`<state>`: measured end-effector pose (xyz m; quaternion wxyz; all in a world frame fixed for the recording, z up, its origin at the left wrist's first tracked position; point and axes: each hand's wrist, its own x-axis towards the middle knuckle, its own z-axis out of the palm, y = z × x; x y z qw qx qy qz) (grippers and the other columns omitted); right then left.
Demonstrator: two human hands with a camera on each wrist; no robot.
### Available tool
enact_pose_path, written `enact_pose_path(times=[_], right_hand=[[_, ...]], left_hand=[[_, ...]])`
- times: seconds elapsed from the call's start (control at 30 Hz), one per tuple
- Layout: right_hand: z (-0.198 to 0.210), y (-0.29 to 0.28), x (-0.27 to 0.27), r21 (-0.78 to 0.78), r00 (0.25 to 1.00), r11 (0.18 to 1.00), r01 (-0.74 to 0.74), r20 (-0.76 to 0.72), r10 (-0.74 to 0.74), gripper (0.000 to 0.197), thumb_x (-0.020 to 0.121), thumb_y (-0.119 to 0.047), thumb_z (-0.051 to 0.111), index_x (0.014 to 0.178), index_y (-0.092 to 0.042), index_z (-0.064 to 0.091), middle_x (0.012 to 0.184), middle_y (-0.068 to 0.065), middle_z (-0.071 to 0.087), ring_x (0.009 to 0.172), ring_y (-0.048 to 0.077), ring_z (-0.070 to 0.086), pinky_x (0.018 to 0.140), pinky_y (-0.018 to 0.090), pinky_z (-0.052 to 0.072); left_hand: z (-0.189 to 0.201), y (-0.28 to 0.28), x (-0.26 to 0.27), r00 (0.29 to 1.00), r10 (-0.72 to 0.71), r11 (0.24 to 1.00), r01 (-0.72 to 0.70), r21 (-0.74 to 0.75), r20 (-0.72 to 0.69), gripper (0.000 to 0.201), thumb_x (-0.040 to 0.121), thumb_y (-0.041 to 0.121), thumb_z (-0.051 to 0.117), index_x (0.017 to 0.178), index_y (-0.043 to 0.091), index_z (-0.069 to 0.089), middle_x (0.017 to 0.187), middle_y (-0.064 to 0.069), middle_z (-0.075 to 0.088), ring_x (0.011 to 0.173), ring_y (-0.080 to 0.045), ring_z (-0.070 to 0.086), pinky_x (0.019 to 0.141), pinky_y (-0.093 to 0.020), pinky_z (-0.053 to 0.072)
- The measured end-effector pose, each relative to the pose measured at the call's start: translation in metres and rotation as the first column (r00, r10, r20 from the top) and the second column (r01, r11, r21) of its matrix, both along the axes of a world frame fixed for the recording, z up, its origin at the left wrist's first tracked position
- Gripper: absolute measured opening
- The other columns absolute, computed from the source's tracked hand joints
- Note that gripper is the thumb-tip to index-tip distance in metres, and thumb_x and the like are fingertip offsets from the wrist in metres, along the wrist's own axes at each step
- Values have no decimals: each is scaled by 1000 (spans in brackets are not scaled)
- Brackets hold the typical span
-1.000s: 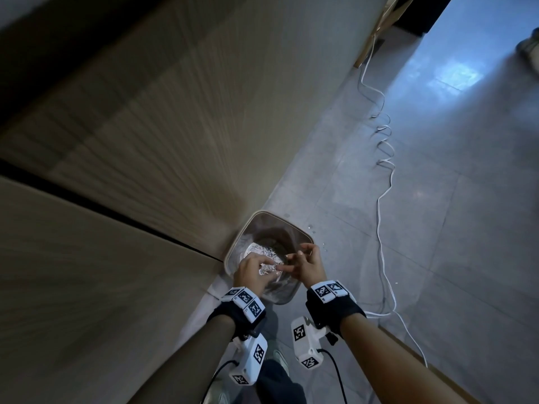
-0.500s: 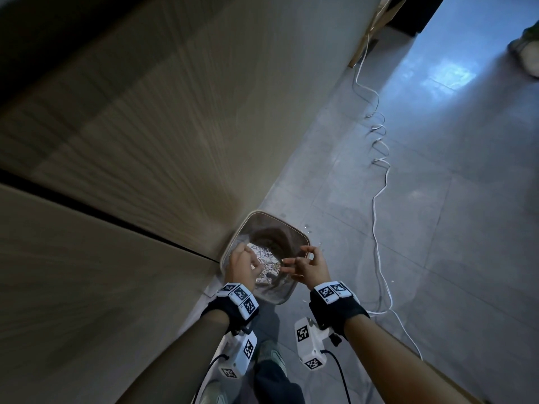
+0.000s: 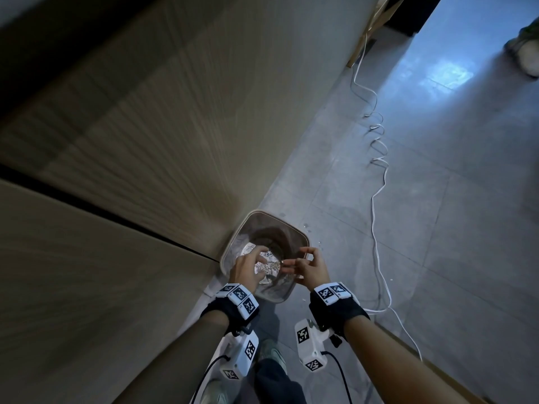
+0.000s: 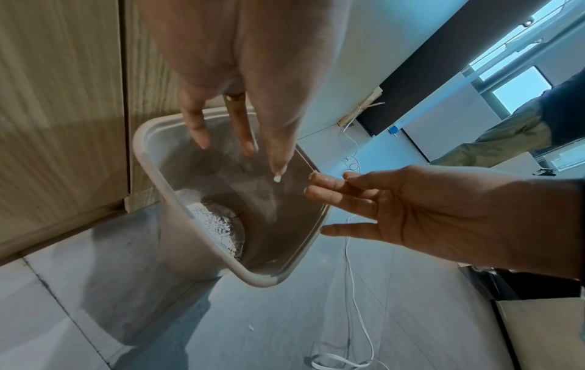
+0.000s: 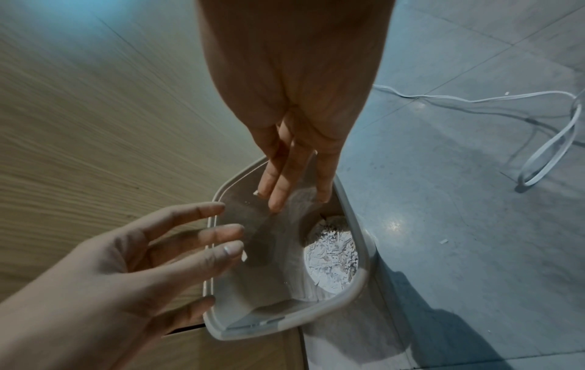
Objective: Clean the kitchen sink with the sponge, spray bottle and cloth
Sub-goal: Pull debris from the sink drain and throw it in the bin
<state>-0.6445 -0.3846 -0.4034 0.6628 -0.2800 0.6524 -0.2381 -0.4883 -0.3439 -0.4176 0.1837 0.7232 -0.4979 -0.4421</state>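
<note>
Both hands, left and right, hover with fingers spread and empty over a floor bin beside the cabinet, apparently shedding scraps; sink, sponge, spray bottle and cloth are out of view, so fetching them likely comes next.

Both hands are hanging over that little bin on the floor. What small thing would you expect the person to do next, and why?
Probably flick the last crumb off into the bin. A white bit clings to a fingertip of the left hand, the right hand is open beside it, and both hover over the shredded scraps inside.
</note>
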Motion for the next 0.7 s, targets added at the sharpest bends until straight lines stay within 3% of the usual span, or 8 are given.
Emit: enact_pose_path(times=[0.13, 0.23, 0.33, 0.43, 0.57, 0.7], right_hand=[[1, 0, 3, 10, 1000, 1000, -13, 11, 13, 24, 95, 6, 33, 112, -11, 36, 83, 14, 68, 58, 14, 68, 48, 24, 48], [0, 1, 4, 24, 999, 999, -32, 14, 32, 24, 95, 4, 35, 114, -11, 37, 82, 13, 69, 59, 15, 68, 47, 23, 47], [0, 3, 5, 33, 998, 998, -56, 10, 56, 25, 95, 4, 36, 116, -10, 38, 82, 14, 69, 61, 16, 68, 45, 22, 46], [4, 4, 4, 39, 997, 996, -82, 8, 81, 28, 94, 5, 37, 118, -9, 38, 86, 16, 69, 60, 15, 68, 52, 24, 48], [12, 4, 2, 35, 997, 996, -78, 28, 77, 28, 92, 7, 37, 114, -9, 39, 88, 19, 68, 60, 17, 67, 54, 25, 46], [14, 5, -1, -14, 998, 998, -66, 10, 67, 24, 91, 6, 39, 104, -14, 44, 83, 15, 69, 62, 18, 66, 57, 27, 47]], left_hand=[[11, -5, -6, 983, -47, 999, 47, 4, 176, 16, 77, 29, 74, 93, 27, 70, 109, 9, 55, 109, -11, 47, 94, -33, 41], [13, -7, -13, 966, -35, 999, 32, 18, 257, 16, 77, 40, 71, 88, 28, 71, 109, 13, 51, 110, -8, 41, 91, -32, 34], [9, -9, -17, 965, -31, 999, 25, 29, 261, 12, 79, 37, 71, 83, 26, 70, 108, 11, 52, 112, -11, 44, 94, -35, 34], [6, -8, -16, 966, -31, 999, 23, 34, 258, 10, 81, 33, 69, 81, 23, 69, 110, 10, 52, 113, -12, 46, 95, -37, 38], [6, -7, -11, 965, -6, 999, -8, 52, 263, 11, 82, 31, 69, 81, 20, 68, 112, 7, 53, 113, -14, 48, 93, -34, 40], [7, -4, -4, 973, 44, 999, -48, 10, 228, 16, 76, 21, 75, 85, 20, 62, 101, 5, 53, 101, -21, 56, 85, -34, 46]])
